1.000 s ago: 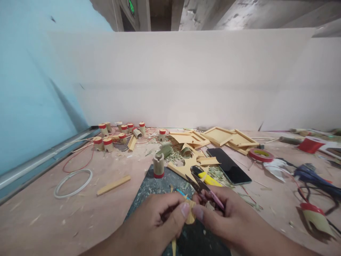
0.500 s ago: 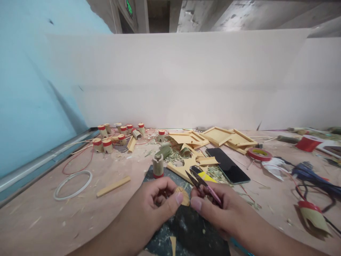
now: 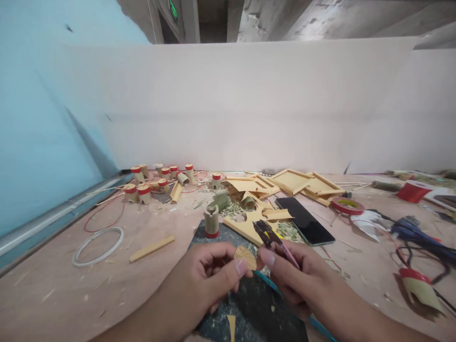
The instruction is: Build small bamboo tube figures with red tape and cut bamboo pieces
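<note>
Raised slightly since a half-second earlier, a small round tan wooden disc [image 3: 245, 258] sits pinched between the left hand's [image 3: 217, 273] thumb and fingers above the dark speckled board [image 3: 254, 304], while the right hand [image 3: 290, 275] grips pink-handled dark scissors [image 3: 276, 241] beside it.

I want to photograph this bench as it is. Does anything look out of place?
At the far left, one bamboo tube lies tipped among upright red-topped ones. The notched tube on the dark mat has its red band lowest, unlike those. Shavings are strewn by the phone.
</note>
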Available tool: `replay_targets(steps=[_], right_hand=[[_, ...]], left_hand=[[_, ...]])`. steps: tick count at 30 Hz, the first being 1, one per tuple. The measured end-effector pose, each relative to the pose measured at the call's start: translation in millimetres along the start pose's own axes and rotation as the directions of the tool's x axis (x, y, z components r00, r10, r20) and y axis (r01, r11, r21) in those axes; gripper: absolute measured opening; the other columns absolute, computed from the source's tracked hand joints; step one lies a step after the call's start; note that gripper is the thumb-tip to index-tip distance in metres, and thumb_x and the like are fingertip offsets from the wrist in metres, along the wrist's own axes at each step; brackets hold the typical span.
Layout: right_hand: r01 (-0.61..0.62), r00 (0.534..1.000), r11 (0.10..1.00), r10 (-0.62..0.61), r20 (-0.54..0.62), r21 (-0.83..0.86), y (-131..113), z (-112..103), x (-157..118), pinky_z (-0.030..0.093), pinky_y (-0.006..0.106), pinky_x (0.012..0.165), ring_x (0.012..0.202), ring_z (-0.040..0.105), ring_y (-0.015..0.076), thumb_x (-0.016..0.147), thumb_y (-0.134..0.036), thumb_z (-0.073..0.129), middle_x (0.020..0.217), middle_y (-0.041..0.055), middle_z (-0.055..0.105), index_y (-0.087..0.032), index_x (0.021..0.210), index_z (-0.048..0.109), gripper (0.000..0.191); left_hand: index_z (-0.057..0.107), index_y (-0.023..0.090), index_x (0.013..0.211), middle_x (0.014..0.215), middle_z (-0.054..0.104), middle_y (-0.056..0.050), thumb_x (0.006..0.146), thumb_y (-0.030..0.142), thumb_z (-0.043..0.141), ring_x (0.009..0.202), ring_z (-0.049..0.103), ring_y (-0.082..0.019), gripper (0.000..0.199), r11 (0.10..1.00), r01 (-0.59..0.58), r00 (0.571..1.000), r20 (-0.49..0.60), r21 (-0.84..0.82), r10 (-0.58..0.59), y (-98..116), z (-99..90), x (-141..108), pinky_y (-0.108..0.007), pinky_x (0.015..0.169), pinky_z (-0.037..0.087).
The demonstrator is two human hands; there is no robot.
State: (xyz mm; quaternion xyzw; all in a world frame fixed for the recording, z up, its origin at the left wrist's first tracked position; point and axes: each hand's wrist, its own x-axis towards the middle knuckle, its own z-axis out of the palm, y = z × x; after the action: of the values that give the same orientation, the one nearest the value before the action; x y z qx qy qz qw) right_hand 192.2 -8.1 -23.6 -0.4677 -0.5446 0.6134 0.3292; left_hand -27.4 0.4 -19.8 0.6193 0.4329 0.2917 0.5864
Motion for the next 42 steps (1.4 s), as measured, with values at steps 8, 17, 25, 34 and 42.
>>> replay_targets(steps=[8, 17, 25, 34, 42], right_hand=[[0.010, 1.000, 0.998, -0.010, -0.004, -0.059, -2.3, 2.6, -1.5, 0.031, 0.018, 0.044, 0.048, 0.031, 0.0077, 0.088, -0.073, 0.078, 0.059, -0.0112, 0.038, -0.021, 0.089, 0.064, 0.054], [0.033, 0.999, 0.990, -0.030, 0.026, -0.138, -4.9, 0.1, 0.1, 0.028, 0.021, 0.044, 0.048, 0.031, 0.0075, 0.089, -0.063, 0.081, 0.060, -0.0100, 0.042, -0.021, 0.084, 0.064, 0.046], [-0.141, 0.990, 0.986, 0.139, 0.031, 0.085, -4.8, 2.9, -9.2, 0.015, 0.023, 0.048, 0.052, 0.021, 0.0098, 0.086, -0.096, 0.054, 0.060, -0.0111, 0.028, -0.021, 0.086, 0.064, 0.075], [-0.023, 0.996, 1.000, 0.023, 0.092, 0.000, 5.0, 4.2, -6.9, 0.021, 0.023, 0.043, 0.051, 0.027, 0.0105, 0.091, -0.094, 0.052, 0.059, -0.0090, 0.033, -0.023, 0.080, 0.059, 0.072], [-0.027, 0.993, 0.999, 0.022, 0.120, 0.035, 6.0, 6.9, -9.4, 0.020, 0.022, 0.044, 0.053, 0.028, 0.0101, 0.094, -0.089, 0.055, 0.064, -0.0073, 0.037, -0.022, 0.080, 0.058, 0.068]], left_hand=[[0.066, 0.018, 0.080, 0.064, 0.052, 0.006, 0.097, 0.063, 0.068, 0.045, 0.034, -0.005, 0.048, 0.999, 0.034, 0.999, -0.042, -0.028, -0.035, -0.1, 2.0, 0.7, -0.021, 0.044, 0.022], [0.077, 0.017, 0.094, 0.070, 0.058, 0.004, 0.104, 0.059, 0.061, 0.053, 0.041, -0.007, 0.046, 0.991, -0.015, 0.996, 0.087, 0.135, 0.003, -5.4, 2.6, -5.4, -0.021, 0.048, 0.027], [0.069, 0.017, 0.084, 0.067, 0.056, 0.004, 0.102, 0.071, 0.057, 0.047, 0.037, -0.006, 0.058, 1.000, 0.021, 1.000, 0.006, -0.002, -0.021, 0.4, 4.7, -4.5, -0.022, 0.045, 0.025], [0.074, 0.017, 0.091, 0.063, 0.055, 0.005, 0.104, 0.069, 0.056, 0.048, 0.038, -0.007, 0.056, 1.000, -0.008, 1.000, -0.010, -0.004, 0.008, 1.3, 5.2, -3.7, -0.022, 0.047, 0.027], [0.071, 0.018, 0.084, 0.062, 0.057, 0.004, 0.104, 0.073, 0.051, 0.048, 0.039, -0.009, 0.063, 0.999, 0.012, 1.000, 0.018, 0.037, -0.012, -3.1, 6.9, -5.0, -0.022, 0.048, 0.028]])
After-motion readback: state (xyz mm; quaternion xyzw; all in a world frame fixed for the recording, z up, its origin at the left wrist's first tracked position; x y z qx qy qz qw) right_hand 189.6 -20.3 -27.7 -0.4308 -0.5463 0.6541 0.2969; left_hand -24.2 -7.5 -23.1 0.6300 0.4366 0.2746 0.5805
